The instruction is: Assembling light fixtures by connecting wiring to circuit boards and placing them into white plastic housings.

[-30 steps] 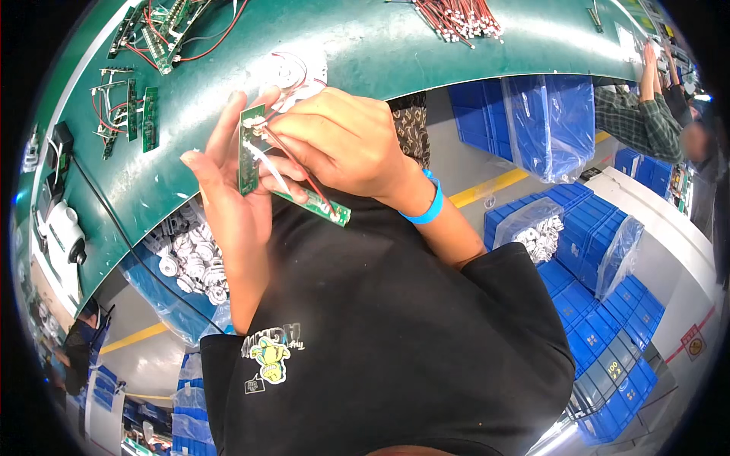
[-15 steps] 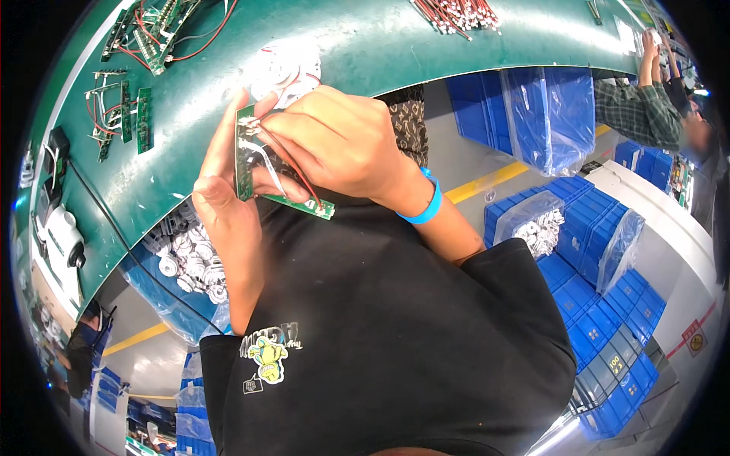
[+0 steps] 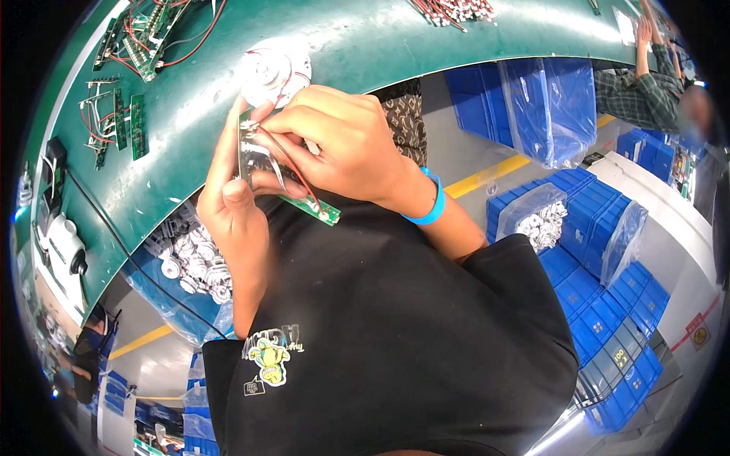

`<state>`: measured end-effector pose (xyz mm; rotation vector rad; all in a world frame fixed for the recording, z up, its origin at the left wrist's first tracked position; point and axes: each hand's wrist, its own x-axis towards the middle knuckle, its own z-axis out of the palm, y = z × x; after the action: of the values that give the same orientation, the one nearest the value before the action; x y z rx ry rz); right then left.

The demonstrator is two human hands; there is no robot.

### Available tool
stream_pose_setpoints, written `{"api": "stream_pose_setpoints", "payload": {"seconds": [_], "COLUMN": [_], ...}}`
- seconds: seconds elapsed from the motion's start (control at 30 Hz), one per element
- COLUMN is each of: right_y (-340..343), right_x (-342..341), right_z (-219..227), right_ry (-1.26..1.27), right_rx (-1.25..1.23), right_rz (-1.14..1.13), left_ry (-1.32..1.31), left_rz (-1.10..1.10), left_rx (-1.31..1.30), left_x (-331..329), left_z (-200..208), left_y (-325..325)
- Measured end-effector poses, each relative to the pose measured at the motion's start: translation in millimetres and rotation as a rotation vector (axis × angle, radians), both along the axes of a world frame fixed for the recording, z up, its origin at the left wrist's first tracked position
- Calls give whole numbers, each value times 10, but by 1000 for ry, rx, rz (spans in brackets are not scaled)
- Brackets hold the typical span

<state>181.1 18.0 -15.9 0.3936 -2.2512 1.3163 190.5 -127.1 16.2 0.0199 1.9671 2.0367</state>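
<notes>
My left hand [image 3: 236,209] is closed around a narrow green circuit board [image 3: 245,156], held upright with its thumb by the lower edge. My right hand [image 3: 342,140] is closed in a pinch at the board's upper end, by a white connector [image 3: 249,126]. A red and black wire pair [image 3: 293,163] runs from there past the right fingers to a second green board [image 3: 323,213]. That second board slants below my hands, partly hidden by the left fingers. White wires [image 3: 266,154] also join the boards. Just beyond my fingertips a round white plastic part [image 3: 270,68] lies on the green table.
Green boards with wires [image 3: 144,45] lie at the table's far left, more boards [image 3: 137,125] nearer. Red wire bundles [image 3: 449,11] rest at the back. A bin of white parts [image 3: 194,262] sits below left; blue crates [image 3: 593,220] stand right. A co-worker [image 3: 642,99] is far right.
The held board has tilted slightly, and my left thumb has moved in toward its lower edge. My right fingers remain at its upper end. The whole view has shifted a little.
</notes>
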Motion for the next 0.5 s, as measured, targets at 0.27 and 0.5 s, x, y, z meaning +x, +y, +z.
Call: {"api": "stream_pose_setpoints", "payload": {"seconds": [0.27, 0.5], "right_y": [-13, -63], "right_x": [22, 106], "right_z": [-21, 105], "right_ry": [-5, -412], "right_rx": [-34, -481], "right_rz": [-43, -17], "left_ry": [1, -28], "left_rz": [4, -47], "left_rx": [-43, 24], "left_x": [20, 30], "left_z": [25, -13], "left_y": [52, 3]}}
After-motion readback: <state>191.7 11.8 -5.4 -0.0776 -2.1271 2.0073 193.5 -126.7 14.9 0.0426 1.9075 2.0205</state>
